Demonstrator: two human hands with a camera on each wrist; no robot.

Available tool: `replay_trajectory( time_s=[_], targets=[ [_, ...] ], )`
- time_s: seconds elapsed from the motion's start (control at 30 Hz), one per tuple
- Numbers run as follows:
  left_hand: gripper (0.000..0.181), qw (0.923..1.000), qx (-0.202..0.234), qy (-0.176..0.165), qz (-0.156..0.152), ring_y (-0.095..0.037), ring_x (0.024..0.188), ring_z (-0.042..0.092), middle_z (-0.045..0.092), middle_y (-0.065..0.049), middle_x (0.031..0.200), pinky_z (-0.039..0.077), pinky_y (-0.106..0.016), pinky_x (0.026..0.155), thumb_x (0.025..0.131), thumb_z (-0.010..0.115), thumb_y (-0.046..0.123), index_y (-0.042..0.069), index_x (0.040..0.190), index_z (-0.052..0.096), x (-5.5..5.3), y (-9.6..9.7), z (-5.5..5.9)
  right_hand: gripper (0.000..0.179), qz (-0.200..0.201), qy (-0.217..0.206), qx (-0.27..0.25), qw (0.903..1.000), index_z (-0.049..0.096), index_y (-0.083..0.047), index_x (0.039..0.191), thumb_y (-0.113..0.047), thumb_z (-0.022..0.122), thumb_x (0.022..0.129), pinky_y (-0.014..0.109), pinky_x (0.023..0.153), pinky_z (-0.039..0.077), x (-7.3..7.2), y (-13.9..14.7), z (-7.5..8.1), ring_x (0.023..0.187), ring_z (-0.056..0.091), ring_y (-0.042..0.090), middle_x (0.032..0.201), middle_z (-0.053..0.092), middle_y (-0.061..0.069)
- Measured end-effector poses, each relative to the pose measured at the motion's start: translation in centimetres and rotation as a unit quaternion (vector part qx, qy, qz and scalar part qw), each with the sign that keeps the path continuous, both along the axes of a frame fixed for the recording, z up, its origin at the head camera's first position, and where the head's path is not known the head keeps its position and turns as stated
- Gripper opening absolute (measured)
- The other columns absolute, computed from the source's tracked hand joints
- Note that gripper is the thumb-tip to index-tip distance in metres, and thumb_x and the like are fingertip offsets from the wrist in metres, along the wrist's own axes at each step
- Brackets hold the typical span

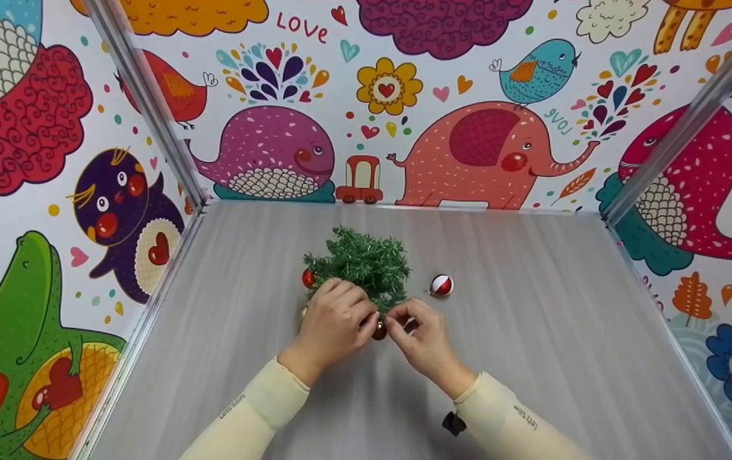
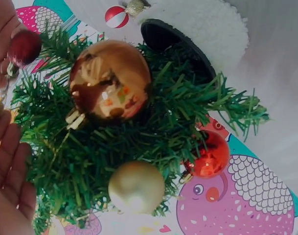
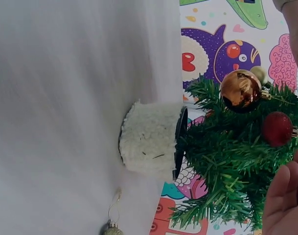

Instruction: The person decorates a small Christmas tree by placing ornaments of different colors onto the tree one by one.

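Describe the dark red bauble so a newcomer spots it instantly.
In the head view, a green Christmas tree stands on the grey tabletop. At its near side, between left hand and right hand, is the dark red bauble. It looks darker and duller than the glossy bright red bauble at the tree's left.

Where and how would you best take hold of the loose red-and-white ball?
Probably pinch the red-and-white ball by opposite sides of its widest part, coming from above and the right: it is round, rests uncovered on the table, and the tree stands to its left.
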State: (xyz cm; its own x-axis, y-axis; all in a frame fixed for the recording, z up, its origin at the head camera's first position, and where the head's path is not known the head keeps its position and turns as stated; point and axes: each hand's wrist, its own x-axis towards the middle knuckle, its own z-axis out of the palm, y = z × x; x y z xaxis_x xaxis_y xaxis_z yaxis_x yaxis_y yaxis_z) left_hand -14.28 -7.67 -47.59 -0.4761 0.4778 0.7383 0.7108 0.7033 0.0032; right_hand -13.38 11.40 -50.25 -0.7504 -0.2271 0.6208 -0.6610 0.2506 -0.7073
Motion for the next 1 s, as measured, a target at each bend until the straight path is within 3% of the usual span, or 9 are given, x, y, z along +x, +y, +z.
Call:
replay_trajectory(
  time_s=[0.13, 0.3, 0.53, 0.8, 1.0],
  targets=[
    [0.007, 0.9994, -0.018, 0.01, 0.026, -0.021, 0.078, 0.063, 0.067, 0.0, 0.078, 0.049, -0.04, 0.084, 0.08, 0.077, 0.017, 0.013, 0.075, 0.075, 0.1, 0.1, -0.2, 0.017, -0.022, 0.003, 0.01, 0.9997, 0.068, -0.01, 0.083, 0.006, 0.069, 0.084, 0.028, 0.052, 0.051, -0.9, 0.1, -1.2, 0.065, 0.061, 0.013, 0.079, 0.063, -0.001],
    [0.008, 0.9981, -0.019, 0.014, 0.057, -0.022, 0.077, 0.063, 0.069, 0.0, 0.077, 0.048, -0.04, 0.083, 0.08, 0.079, 0.02, 0.014, 0.076, 0.076, 0.1, 0.4, -0.3, 0.016, -0.046, -0.003, 0.01, 0.9989, 0.066, -0.002, 0.08, 0.014, 0.07, 0.08, 0.029, 0.051, 0.05, -0.3, -0.6, 0.4, 0.063, 0.06, 0.017, 0.076, 0.062, 0.007],
    [0.009, 0.9959, -0.018, 0.015, 0.088, -0.023, 0.075, 0.062, 0.068, 0.0, 0.075, 0.047, -0.04, 0.079, 0.078, 0.08, 0.02, 0.014, 0.075, 0.075, 0.2, 0.9, -0.2, 0.017, -0.063, -0.059, 0.003, 0.9963, 0.068, -0.01, 0.084, 0.007, 0.071, 0.084, 0.026, 0.053, 0.05, -1.7, -0.5, -2.0, 0.065, 0.062, 0.014, 0.081, 0.064, -0.002],
    [0.01, 0.9955, -0.013, 0.005, 0.094, -0.024, 0.073, 0.061, 0.067, 0.0, 0.074, 0.048, -0.042, 0.08, 0.077, 0.08, 0.02, 0.014, 0.073, 0.073, 0.2, 1.1, -0.4, 0.013, -0.059, -0.103, 0.025, 0.9926, 0.067, -0.015, 0.084, -0.003, 0.07, 0.088, 0.027, 0.054, 0.05, -1.8, -0.3, -2.5, 0.068, 0.06, 0.011, 0.079, 0.061, -0.007],
    [0.008, 0.9968, -0.054, -0.005, 0.059, -0.022, 0.073, 0.06, 0.066, 0.001, 0.074, 0.048, -0.04, 0.083, 0.078, 0.079, 0.017, 0.015, 0.073, 0.073, 0.0, 0.8, -0.2, 0.012, -0.047, -0.119, 0.066, 0.9896, 0.066, -0.015, 0.085, -0.004, 0.068, 0.087, 0.026, 0.054, 0.049, -1.7, 0.0, -2.6, 0.067, 0.059, 0.009, 0.077, 0.06, -0.009]
  ],
)
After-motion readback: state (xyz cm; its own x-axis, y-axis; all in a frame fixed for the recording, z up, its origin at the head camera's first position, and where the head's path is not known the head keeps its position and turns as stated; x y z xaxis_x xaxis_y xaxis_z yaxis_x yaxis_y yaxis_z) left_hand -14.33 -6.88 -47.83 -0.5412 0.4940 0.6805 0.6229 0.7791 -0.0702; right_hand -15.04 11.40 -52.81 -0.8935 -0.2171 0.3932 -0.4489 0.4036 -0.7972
